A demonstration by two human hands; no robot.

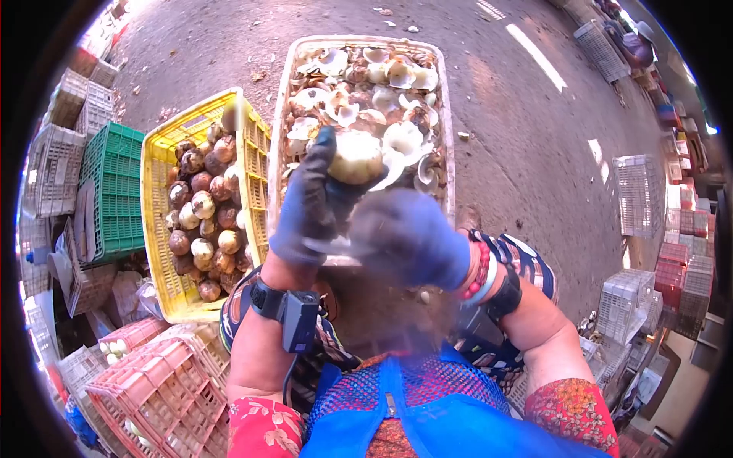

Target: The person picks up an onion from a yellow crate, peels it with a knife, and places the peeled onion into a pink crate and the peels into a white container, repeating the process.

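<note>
My left hand, in a blue and black glove, is closed around a pale, partly peeled onion. It holds the onion over a long white crate filled with cup-shaped onion skins. Just below and to the right is my right hand, gloved in blue and smeared by motion. Its fingers are too blurred to make out, and I cannot tell if anything is in them. Brown, dirty onions fill a yellow crate to the left.
A green crate stands beyond the yellow one. Pink crates sit at the lower left, with white bulbs in them. Stacked crates line the right side. Scraps lie on the dusty ground. A person is at the far upper right.
</note>
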